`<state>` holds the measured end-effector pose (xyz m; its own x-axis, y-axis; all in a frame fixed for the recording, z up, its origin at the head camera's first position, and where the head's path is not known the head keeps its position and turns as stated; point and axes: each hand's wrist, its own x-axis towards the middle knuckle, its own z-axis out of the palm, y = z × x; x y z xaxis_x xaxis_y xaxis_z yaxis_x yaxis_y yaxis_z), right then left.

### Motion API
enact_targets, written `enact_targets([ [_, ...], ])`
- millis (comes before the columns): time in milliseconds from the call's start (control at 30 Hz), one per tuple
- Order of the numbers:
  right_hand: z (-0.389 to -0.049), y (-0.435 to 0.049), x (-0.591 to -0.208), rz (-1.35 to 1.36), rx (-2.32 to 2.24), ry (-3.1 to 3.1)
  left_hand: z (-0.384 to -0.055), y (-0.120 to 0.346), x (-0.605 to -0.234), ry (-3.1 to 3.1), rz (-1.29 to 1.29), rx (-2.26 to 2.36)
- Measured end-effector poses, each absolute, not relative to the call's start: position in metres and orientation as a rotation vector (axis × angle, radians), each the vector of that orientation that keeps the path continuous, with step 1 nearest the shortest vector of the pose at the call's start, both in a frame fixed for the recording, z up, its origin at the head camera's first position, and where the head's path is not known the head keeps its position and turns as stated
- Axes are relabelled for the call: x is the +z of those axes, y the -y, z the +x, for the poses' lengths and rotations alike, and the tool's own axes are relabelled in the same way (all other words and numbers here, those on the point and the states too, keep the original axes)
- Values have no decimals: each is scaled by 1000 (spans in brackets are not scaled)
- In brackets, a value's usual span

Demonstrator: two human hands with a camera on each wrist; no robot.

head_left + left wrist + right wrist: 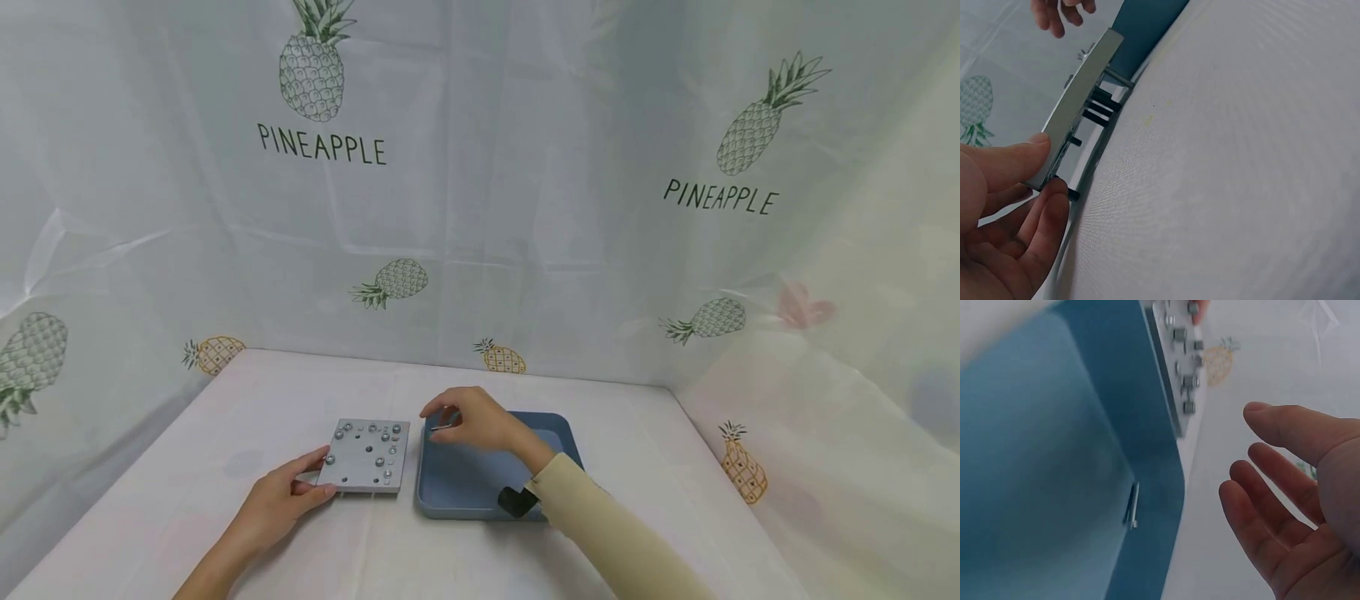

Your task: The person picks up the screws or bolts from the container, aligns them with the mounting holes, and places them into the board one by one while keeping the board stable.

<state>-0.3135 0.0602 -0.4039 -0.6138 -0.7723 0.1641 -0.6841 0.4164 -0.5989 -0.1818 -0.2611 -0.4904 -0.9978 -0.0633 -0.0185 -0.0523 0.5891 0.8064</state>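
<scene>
My left hand [273,504] grips the near left corner of a square metal plate [352,471], thumb on its edge and fingers beneath. Several hex-socket bolts stand in the plate's top, beside some bare holes. Their dark shanks [1099,112] stick out below it in the left wrist view. Above the far left part of a blue tray [465,487] hovers my right hand [480,421], thumb and fingers apart. Nothing shows between its fingers [1272,481] in the right wrist view. A small silver bolt [1134,503] lies in the tray, against its wall.
The tray stands just right of the plate on a white cloth-covered table [300,400]. A curtain [525,208] with pineapple prints hangs behind and along the sides. A black wrist-worn device [517,502] sits at my right cuff, over the tray's near edge.
</scene>
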Motion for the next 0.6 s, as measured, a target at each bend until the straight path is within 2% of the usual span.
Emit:
enact_targets([
  [267, -336, -88, -408, -1292, -822, -2564, -182, 261, -490, 2793, 116, -1416],
  [600, -350, -91, -430, -1311, -656, -2557, -182, 260, -490, 2790, 113, -1429],
])
